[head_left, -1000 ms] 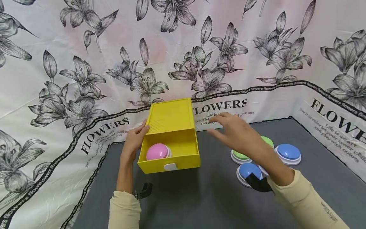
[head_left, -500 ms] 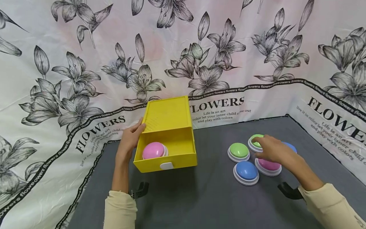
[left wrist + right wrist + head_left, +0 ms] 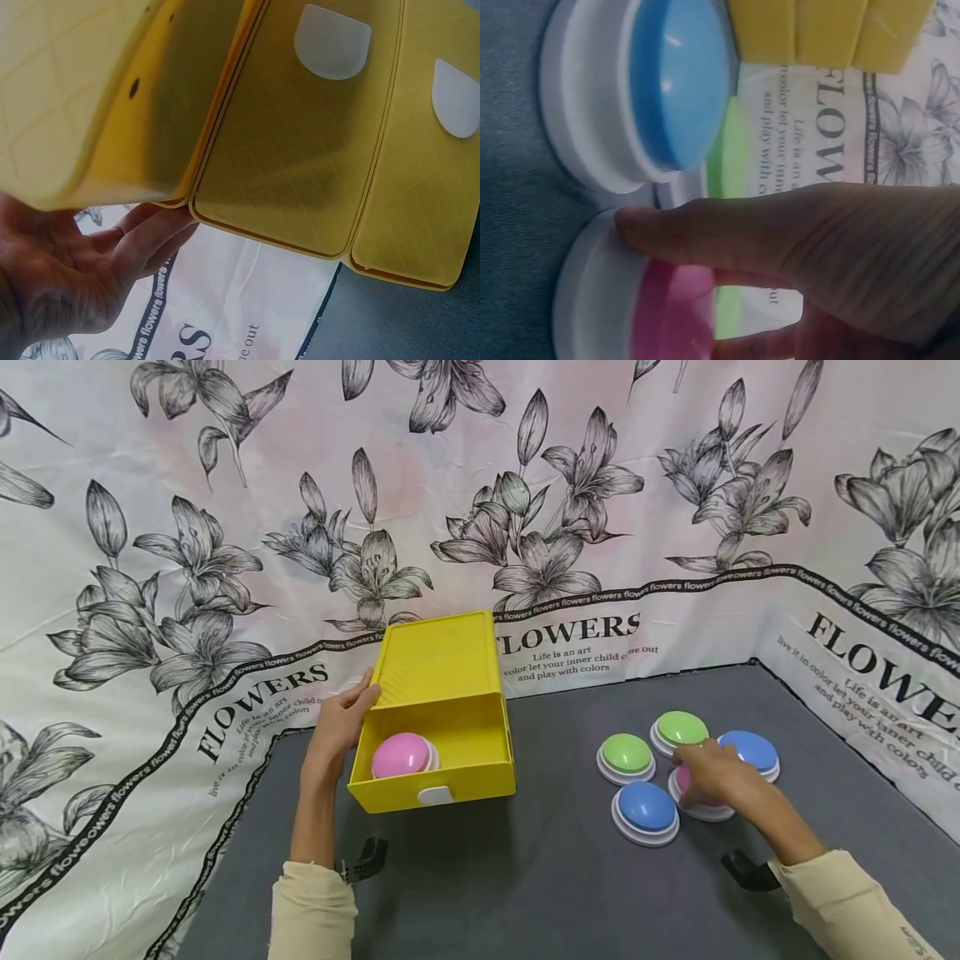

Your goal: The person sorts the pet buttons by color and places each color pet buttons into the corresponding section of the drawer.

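Observation:
A yellow drawer cabinet (image 3: 442, 660) stands on the table with its top drawer (image 3: 480, 783) pulled out. Inside that drawer, at its left, lies a push button with a pink dome (image 3: 401, 755) and white base. My left hand (image 3: 337, 727) rests against the cabinet's left side; the left wrist view shows its fingers (image 3: 150, 240) stretched along the edge, the thumb hidden by the drawer. On the right, my right hand (image 3: 716, 777) grips a second pink push button (image 3: 675, 311), thumb on its white rim, other fingers partly out of sight.
Around the gripped button sit two green push buttons (image 3: 627, 753) and two blue ones (image 3: 647, 807), all on the dark grey table (image 3: 570, 893). Closed drawers with white tabs (image 3: 334, 41) lie below the open one. A flower-printed curtain (image 3: 420, 510) hangs behind and at the sides.
My right hand has moved from beside the cabinet to the right, down onto the pink button, and now holds it. My left hand stays at the cabinet; the view has shifted slightly.

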`<state>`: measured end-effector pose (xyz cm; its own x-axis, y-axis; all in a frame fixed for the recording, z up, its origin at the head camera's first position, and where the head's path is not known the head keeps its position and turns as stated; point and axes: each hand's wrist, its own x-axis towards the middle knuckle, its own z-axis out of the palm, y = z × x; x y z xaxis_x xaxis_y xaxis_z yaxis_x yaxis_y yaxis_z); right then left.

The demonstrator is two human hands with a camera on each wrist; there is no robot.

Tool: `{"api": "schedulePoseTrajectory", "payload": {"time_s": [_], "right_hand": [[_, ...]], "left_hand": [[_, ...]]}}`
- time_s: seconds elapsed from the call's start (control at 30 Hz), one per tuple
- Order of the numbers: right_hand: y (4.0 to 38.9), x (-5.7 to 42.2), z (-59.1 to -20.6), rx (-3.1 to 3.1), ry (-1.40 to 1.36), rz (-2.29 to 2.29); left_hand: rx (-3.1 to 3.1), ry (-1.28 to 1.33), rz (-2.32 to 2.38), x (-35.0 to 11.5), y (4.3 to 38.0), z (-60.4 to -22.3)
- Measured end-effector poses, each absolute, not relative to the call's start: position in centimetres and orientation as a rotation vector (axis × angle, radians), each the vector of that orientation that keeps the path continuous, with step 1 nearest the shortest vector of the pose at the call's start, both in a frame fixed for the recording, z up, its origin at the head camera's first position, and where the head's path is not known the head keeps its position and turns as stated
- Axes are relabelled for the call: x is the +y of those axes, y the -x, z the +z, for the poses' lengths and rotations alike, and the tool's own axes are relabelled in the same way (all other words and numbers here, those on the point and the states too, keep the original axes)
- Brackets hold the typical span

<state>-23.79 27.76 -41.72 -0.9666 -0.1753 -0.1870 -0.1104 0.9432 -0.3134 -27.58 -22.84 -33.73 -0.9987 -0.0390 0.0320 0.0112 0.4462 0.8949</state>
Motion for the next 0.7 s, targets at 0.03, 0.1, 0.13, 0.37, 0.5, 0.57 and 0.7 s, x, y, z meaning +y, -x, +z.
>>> {"api": "schedulePoseTrajectory", "payload": {"time_s": [0.03, 0.1, 0.13, 0.37, 0.5, 0.57, 0.7], "right_hand": [[23.82, 27.83, -41.85, 2.883, 0.216, -0.450], [23.92, 27.95, -41.99, 2.889, 0.229, -0.447], [23.97, 28.00, -42.09, 2.892, 0.242, -0.449], [24.29, 28.22, -42.50, 2.941, 0.350, -0.462], [24.34, 28.38, -42.70, 2.951, 0.382, -0.471], [24.33, 28.46, -42.75, 2.945, 0.396, -0.475], [24.15, 28.36, -42.34, 2.943, 0.405, -0.476]], "left_hand": [[-2.631, -0.024, -1.625, -22.83, 27.60, -33.71], [-2.632, -0.014, -1.608, -22.83, 27.65, -33.64], [-2.633, -0.010, -1.601, -22.84, 27.67, -33.61], [-2.626, -0.001, -1.612, -22.96, 27.74, -33.69], [-2.629, -0.015, -1.618, -23.02, 27.67, -33.82], [-2.630, -0.018, -1.621, -23.01, 27.65, -33.88], [-2.629, -0.009, -1.620, -22.99, 27.66, -33.92]]}}
